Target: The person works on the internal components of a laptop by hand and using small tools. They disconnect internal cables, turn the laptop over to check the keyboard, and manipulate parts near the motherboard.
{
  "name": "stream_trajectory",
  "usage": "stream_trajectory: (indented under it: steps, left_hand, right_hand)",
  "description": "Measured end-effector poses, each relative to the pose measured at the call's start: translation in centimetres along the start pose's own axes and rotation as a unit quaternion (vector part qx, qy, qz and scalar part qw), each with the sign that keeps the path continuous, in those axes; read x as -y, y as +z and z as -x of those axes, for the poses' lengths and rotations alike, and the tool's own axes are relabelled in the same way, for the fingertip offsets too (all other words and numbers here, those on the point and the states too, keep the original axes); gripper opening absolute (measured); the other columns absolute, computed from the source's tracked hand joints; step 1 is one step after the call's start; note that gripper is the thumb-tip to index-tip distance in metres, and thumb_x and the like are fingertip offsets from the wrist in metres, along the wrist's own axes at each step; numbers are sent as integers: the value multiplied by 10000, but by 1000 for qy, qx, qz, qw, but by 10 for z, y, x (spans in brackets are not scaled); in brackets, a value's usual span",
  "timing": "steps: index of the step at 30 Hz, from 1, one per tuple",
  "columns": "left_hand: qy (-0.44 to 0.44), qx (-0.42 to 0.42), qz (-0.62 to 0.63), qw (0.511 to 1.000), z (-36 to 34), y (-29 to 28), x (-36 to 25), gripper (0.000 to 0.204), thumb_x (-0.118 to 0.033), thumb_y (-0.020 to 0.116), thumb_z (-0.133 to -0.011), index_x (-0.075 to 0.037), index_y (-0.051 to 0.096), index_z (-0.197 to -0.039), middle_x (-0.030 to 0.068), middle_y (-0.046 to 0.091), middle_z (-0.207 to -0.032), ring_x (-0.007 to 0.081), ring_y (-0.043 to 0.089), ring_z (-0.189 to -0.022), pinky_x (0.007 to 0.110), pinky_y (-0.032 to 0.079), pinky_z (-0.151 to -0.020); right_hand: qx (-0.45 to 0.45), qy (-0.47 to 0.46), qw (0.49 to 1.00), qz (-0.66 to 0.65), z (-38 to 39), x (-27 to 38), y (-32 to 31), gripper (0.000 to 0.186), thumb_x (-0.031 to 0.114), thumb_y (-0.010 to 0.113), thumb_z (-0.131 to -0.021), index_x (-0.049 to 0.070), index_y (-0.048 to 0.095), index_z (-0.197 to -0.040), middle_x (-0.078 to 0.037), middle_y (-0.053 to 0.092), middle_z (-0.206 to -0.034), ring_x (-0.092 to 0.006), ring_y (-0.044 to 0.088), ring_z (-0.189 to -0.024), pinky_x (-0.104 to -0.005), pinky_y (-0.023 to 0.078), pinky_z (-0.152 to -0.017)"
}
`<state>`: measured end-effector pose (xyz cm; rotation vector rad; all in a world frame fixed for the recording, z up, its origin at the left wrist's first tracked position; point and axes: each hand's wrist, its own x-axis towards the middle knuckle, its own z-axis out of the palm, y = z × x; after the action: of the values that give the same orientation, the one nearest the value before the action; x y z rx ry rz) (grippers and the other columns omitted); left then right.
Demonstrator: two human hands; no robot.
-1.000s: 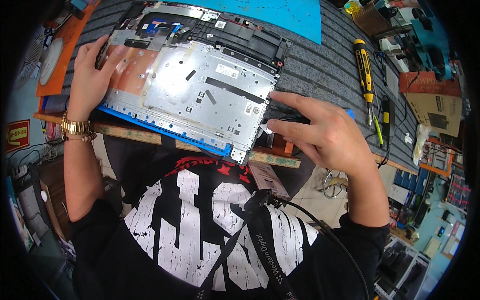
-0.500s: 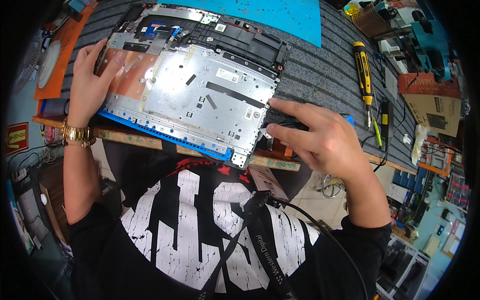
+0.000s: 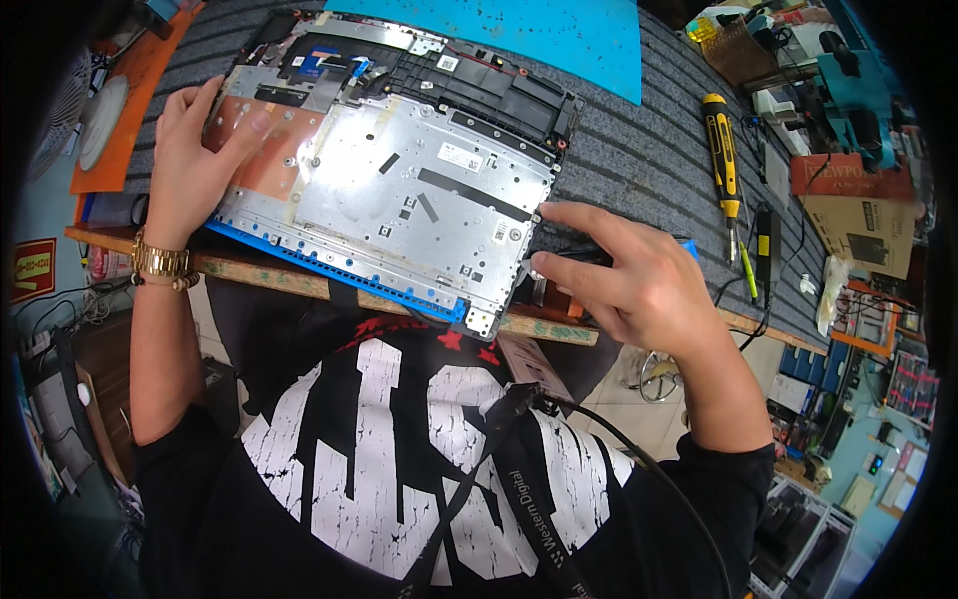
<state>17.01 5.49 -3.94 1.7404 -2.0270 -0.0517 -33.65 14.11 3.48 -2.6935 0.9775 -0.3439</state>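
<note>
An opened laptop upper case [image 3: 374, 225], inner side up, lies tilted over the table's front edge. It has a silver metal plate, black plastic along the far side and a blue strip on the near edge. My left hand [image 3: 200, 160] grips its left edge, the thumb on top by the copper-coloured area and the other fingers partly hidden past the edge. At the right edge, my right hand [image 3: 639, 285] holds the case, with its index fingertip and thumb against the rim; its remaining fingers are curled and partly hidden below.
A yellow-black screwdriver [image 3: 722, 170] lies right on the ribbed grey mat [image 3: 639, 150], beside a thin green tool [image 3: 748, 272] and a black cable. A blue sheet [image 3: 499, 30] lies at the back. A cardboard box [image 3: 858, 225] stands far right, an orange board [image 3: 130, 120] at left.
The case and both hands have shifted slightly right and down in the picture, as has the blue sheet. Both hands keep their places on its edges.
</note>
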Motion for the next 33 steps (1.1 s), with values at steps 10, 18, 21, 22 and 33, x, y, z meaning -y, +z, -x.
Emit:
stream_trajectory:
  steps: [10, 18, 21, 22, 33]
  left_hand:
    - [-4, -34, -20, 999, 2, 10, 2, 946, -697, 865, -1009, 29, 714, -1596, 186, 691, -1371, 351, 645, -1280, 464, 539, -1126]
    - [-9, -47, -26, 999, 0, 17, 1, 941, -709, 868, -1003, 7, 721, -1595, 168, 692, -1351, 332, 652, -1257, 463, 545, -1107]
    - [-13, -43, -35, 998, 1, 18, 0, 941, -705, 873, -1001, 12, 722, -1592, 165, 693, -1342, 327, 654, -1247, 460, 548, -1102]
    - [-15, -41, -38, 998, 1, 19, 0, 941, -704, 874, -1001, 13, 722, -1590, 164, 693, -1339, 326, 654, -1244, 459, 549, -1100]
    - [10, -53, -48, 997, 1, 22, 2, 947, -712, 880, -988, 10, 728, -1581, 160, 696, -1314, 320, 670, -1208, 458, 567, -1048]
  right_hand:
    - [74, 116, 986, -95, -4, 15, -15, 225, 96, 806, -1013, 125, 859, -1230, -142, 729, -1538, -385, 846, -957, -496, 673, -816]
    - [62, 141, 976, -152, -2, 10, -10, 242, 17, 771, -1070, 79, 862, -1286, -160, 734, -1522, -358, 838, -1001, -448, 664, -863]
    - [47, 142, 979, -137, -2, 12, -7, 189, 89, 777, -1087, 96, 868, -1252, -144, 741, -1516, -363, 849, -947, -477, 667, -846]
    - [47, 146, 980, -130, -1, 13, -7, 195, 90, 789, -1073, 106, 871, -1249, -136, 741, -1511, -361, 847, -957, -477, 666, -844]
    - [29, -47, 996, 70, -18, -1, -20, 300, 83, 832, -848, 153, 899, -1132, -71, 743, -1373, -315, 795, -1019, -459, 651, -821]
